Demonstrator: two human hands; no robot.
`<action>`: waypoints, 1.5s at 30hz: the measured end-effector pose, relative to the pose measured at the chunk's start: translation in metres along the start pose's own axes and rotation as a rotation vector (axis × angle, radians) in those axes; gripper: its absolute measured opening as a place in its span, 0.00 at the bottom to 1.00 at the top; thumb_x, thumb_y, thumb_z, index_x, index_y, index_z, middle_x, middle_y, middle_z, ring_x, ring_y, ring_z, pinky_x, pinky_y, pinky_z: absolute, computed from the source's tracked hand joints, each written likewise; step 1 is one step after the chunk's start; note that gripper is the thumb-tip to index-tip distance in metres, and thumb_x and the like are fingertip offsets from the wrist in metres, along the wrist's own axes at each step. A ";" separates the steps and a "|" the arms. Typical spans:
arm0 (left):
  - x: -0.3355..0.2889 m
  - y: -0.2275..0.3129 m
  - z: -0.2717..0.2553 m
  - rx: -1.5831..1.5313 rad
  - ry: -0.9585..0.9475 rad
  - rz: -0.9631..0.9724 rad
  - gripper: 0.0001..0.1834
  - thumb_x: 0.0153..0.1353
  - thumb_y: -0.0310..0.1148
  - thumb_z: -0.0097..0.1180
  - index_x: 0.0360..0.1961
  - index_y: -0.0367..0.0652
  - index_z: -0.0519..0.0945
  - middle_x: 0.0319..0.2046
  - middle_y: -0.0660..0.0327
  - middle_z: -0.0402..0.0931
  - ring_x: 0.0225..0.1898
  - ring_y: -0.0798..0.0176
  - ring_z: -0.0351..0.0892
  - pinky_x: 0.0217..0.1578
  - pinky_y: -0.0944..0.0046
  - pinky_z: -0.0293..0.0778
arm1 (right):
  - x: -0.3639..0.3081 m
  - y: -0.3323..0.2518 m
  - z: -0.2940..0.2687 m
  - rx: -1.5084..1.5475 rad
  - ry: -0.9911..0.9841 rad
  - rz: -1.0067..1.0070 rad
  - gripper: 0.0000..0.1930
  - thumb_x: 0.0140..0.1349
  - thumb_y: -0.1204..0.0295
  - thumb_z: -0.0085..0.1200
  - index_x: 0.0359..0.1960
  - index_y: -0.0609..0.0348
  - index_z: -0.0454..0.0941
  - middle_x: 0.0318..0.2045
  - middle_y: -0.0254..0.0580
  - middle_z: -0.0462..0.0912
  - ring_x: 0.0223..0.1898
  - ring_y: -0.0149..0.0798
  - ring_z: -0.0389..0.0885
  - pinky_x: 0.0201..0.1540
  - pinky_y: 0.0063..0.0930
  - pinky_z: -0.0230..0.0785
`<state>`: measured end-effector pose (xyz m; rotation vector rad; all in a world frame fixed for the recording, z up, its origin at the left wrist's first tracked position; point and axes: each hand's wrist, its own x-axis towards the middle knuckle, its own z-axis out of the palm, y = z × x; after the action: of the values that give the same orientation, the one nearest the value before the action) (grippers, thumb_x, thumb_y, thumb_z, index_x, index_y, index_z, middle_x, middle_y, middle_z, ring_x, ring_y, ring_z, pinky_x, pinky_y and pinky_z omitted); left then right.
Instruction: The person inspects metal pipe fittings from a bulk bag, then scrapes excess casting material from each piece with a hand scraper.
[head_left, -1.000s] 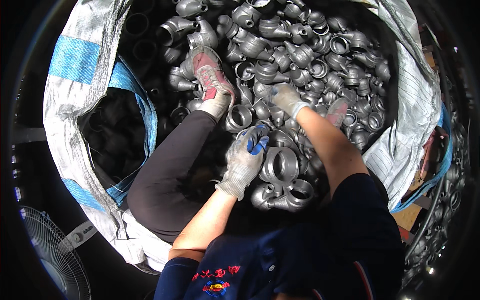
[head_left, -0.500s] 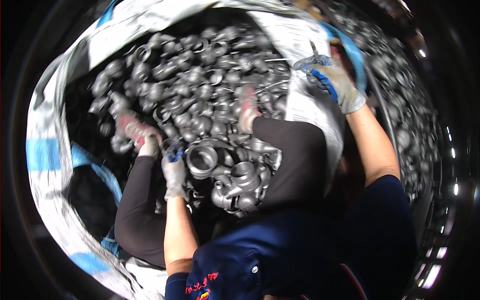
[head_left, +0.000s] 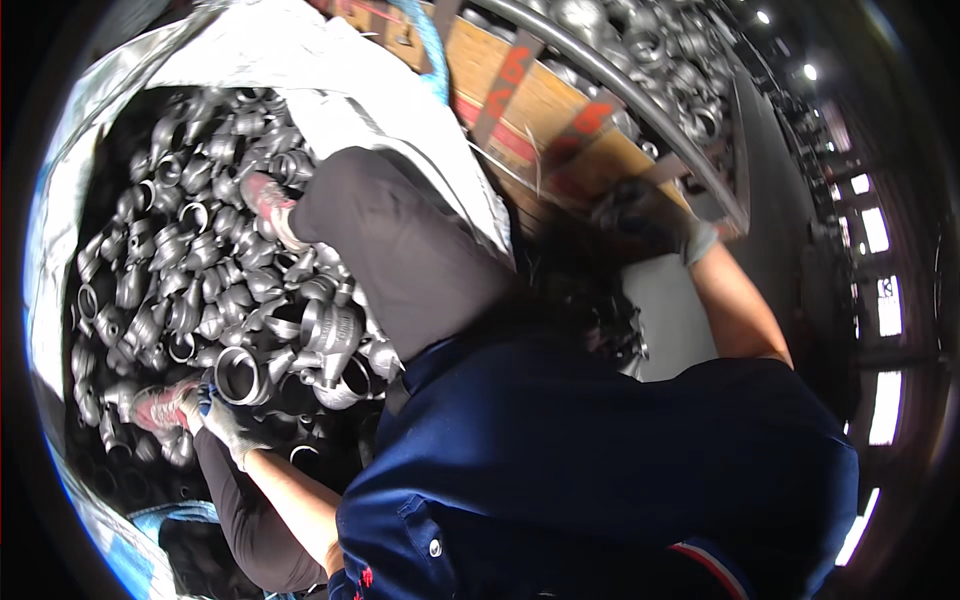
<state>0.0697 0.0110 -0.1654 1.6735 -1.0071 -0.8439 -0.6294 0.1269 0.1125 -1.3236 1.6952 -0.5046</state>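
My left hand [head_left: 228, 428], in a grey-and-blue work glove, rests low over the dark grey pipe fittings [head_left: 240, 375], close beside my red-and-white shoe [head_left: 160, 408]. Its bent fingertips are partly hidden, so I cannot see whether they grip anything. My right hand [head_left: 650, 220], gloved too, is stretched out beyond the bag, in shadow beside a wooden crate [head_left: 480, 75]. Thin white strips [head_left: 508, 172] trail leftward from its dark, blurred fingers, which appear closed on them.
A large white woven bag [head_left: 200, 60] with blue straps surrounds the fittings; I stand inside, my second shoe [head_left: 268, 205] farther up the pile. A curved grey tube [head_left: 640, 105] edges another heap of fittings [head_left: 650, 45] beyond the crate. A flat grey surface [head_left: 660, 310] lies below my right forearm.
My view has swung to the right, bringing the crate in. My right hand has moved out past the bag's edge with the white strips. My left hand remains by the shoe.
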 end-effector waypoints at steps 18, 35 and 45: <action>-0.021 0.042 0.010 -0.016 -0.042 -0.020 0.14 0.66 0.30 0.46 0.43 0.33 0.81 0.42 0.55 0.82 0.43 0.60 0.80 0.46 0.61 0.74 | 0.004 0.069 0.052 -0.318 0.304 0.190 0.19 0.55 0.66 0.61 0.47 0.62 0.79 0.36 0.41 0.84 0.36 0.32 0.80 0.43 0.28 0.73; -0.032 0.045 0.021 0.090 0.215 -0.035 0.11 0.58 0.33 0.54 0.35 0.37 0.83 0.30 0.50 0.82 0.33 0.49 0.81 0.37 0.55 0.74 | 0.112 -0.161 0.242 0.189 -0.539 -0.094 0.16 0.66 0.72 0.54 0.54 0.60 0.77 0.29 0.29 0.82 0.21 0.15 0.64 0.20 0.12 0.53; -0.035 0.040 0.022 0.259 0.114 0.006 0.09 0.64 0.33 0.52 0.34 0.40 0.82 0.24 0.66 0.77 0.26 0.70 0.74 0.29 0.65 0.72 | 0.174 -0.178 0.377 -0.318 -0.574 -0.469 0.20 0.57 0.84 0.59 0.53 0.65 0.75 0.43 0.44 0.82 0.44 0.33 0.81 0.48 0.27 0.75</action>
<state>0.0265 0.0264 -0.1307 1.9129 -1.0768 -0.6256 -0.2207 -0.0176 -0.0148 -1.8956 1.0127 -0.0848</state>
